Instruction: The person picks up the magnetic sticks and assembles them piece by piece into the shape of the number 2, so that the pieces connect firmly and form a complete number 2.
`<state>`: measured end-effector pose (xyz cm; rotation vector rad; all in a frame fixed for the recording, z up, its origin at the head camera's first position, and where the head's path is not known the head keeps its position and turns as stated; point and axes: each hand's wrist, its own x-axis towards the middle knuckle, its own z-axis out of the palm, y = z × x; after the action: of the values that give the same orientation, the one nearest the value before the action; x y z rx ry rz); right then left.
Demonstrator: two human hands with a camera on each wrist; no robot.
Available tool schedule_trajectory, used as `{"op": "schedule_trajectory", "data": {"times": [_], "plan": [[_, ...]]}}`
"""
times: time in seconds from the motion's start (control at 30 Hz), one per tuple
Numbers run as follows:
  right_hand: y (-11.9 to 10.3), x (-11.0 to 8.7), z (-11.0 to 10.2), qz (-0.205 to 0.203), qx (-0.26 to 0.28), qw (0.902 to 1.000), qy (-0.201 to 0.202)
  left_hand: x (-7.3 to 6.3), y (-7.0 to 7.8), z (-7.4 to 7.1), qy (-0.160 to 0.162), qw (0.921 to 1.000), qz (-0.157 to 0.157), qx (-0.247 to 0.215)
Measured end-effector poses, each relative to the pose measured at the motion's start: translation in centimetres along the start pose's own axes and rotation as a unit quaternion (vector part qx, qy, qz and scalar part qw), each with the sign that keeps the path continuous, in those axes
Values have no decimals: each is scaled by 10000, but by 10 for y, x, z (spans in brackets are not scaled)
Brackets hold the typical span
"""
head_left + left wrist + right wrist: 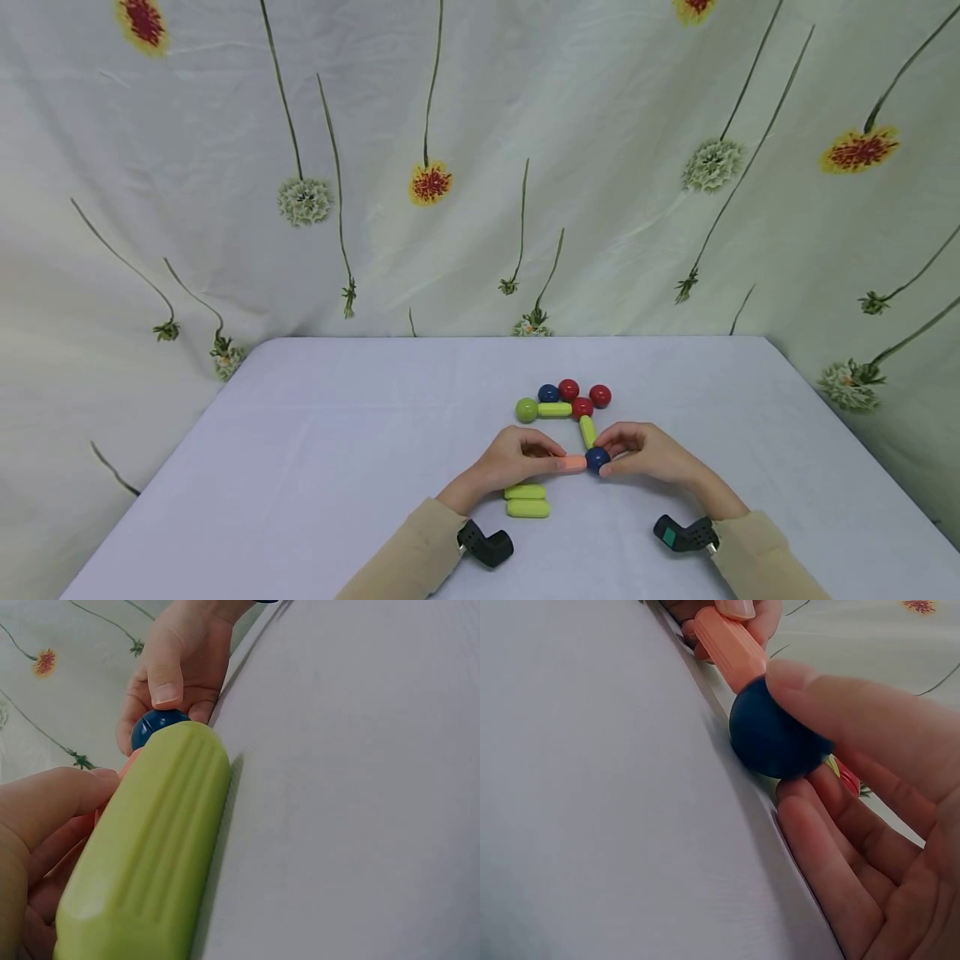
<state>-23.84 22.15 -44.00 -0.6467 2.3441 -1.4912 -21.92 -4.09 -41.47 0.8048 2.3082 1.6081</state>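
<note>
My left hand [513, 457] pinches a short salmon-orange rod [574, 463] between thumb and fingers. The rod's right end meets a dark blue ball [597, 459], which my right hand [648, 452] holds between thumb and fingers. In the right wrist view the ridged orange rod [731, 646] touches the blue ball [772, 731]. From the blue ball a yellow-green rod [588, 432] runs back to a red ball [582, 407]. Another yellow-green rod [555, 410] links that red ball leftward to a green ball [527, 409].
Two yellow-green rods [528, 508] lie side by side below my left hand; one rod [150, 847] looms large in the left wrist view. Behind the joined pieces sit a blue ball [548, 392] and two red balls [600, 396]. A white cloth covers the table [337, 467].
</note>
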Motion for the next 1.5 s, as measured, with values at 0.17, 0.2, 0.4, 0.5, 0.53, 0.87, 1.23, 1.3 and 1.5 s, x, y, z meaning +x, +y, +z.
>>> {"op": "schedule_trajectory", "data": {"times": [0.17,0.2,0.4,0.5,0.53,0.87,1.23,1.3,1.5], "plan": [[1,0,0,-37,-68,10000,-1,4,-9,2,17,9999,-90,68],[1,0,0,-49,-64,10000,-6,5,-12,2,32,9999,-113,95],[1,0,0,-90,-57,9999,-37,15,-33,4,160,9997,-141,143],[1,0,-1,-97,-77,9999,-53,18,-36,2,241,9996,-34,166],[1,0,-1,-106,-79,9999,-62,18,-36,2,281,9995,14,161],[2,1,-1,-205,-56,9997,-125,20,-29,-8,629,9980,3,99],[2,3,-2,-155,-127,9997,-105,23,-19,-28,1131,9936,81,-21],[2,3,-1,-147,-128,9997,-113,21,-7,-33,1172,9930,107,39],[4,2,-1,-158,-87,9998,-93,32,-8,-40,1346,9906,147,208]]}}
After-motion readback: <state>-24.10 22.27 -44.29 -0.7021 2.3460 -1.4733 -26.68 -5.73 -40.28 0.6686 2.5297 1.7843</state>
